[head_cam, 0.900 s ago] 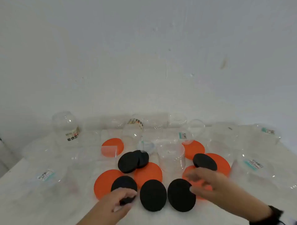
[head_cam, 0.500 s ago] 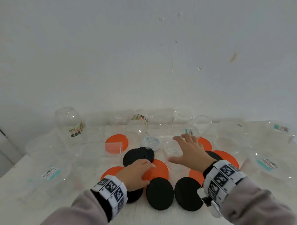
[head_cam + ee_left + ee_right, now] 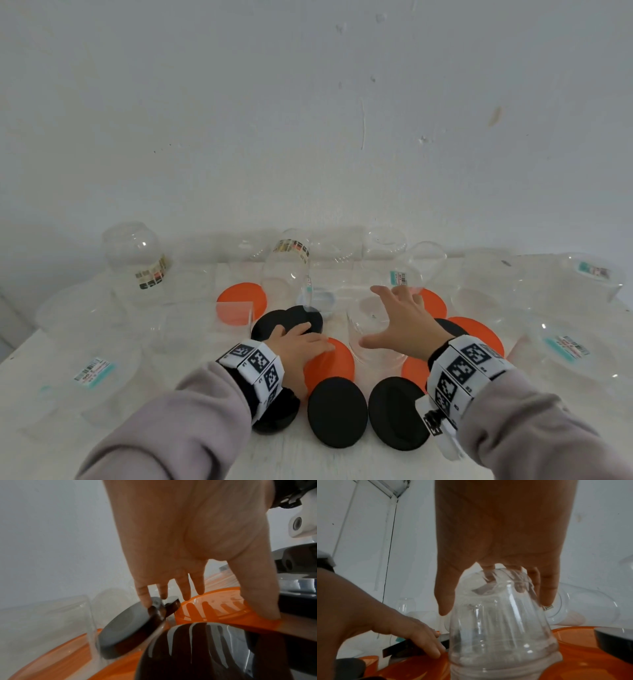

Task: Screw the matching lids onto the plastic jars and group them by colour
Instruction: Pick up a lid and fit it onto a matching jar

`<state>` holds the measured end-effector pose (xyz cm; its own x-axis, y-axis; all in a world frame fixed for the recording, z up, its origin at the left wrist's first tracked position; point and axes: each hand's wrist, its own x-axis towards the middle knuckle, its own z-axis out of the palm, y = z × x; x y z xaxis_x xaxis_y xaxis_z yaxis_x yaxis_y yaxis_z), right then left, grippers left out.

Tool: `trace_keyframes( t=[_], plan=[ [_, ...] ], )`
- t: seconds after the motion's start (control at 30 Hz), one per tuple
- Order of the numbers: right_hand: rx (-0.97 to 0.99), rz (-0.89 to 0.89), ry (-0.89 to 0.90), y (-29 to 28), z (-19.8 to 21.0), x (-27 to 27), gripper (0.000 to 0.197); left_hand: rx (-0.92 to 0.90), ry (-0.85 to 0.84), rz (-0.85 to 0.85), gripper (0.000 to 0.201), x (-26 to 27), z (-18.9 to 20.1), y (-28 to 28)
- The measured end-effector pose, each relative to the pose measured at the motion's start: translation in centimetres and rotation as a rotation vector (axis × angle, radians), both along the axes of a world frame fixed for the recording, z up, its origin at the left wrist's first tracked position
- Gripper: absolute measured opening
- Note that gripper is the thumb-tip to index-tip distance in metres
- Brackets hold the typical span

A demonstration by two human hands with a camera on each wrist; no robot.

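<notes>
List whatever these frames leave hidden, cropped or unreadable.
- Head view: the left hand and wristband cover part of an orange lid and a black lid.
- Head view: jar label print too small to read.
- Right wrist view: right hand fingertips blur behind the clear jar; contact unclear.

No legible text; jar labels (image 3: 91,372) blurred, wristbands (image 3: 255,364) with coded squares.

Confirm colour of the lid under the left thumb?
Orange lid; the left hand thumb presses its rim, clearest in the left wrist view.
</notes>
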<state>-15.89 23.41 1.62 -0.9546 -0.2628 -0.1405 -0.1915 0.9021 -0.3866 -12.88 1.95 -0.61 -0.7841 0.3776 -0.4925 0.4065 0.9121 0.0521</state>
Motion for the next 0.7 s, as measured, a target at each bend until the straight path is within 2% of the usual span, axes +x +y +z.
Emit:
trace_keyframes(
  t=[0.13,0.4,0.57,0.7],
  plan=[
    [-0.129,-0.022,0.032,1.1,0.1,0.5,0.097,-0.076,0.01,-0.02,0.101,-0.7,-0.7,0.8],
    [-0.409,-0.109,0.026,3.4,-0.5,2.9,0.099,-0.108,0.053,0.019,0.106,-1.9,-1.5,1.8],
    [-0.477,-0.16,0.012,4.2,-0.4,4.5,0.106,-0.162,0.064,0.016,0.104,-2.5,-1.1,2.3],
    [-0.5,-0.224,0.01,4.8,-0.3,5.2,0.118,-0.134,0.14,-0.008,0.102,-2.4,-0.5,2.1]
  ],
)
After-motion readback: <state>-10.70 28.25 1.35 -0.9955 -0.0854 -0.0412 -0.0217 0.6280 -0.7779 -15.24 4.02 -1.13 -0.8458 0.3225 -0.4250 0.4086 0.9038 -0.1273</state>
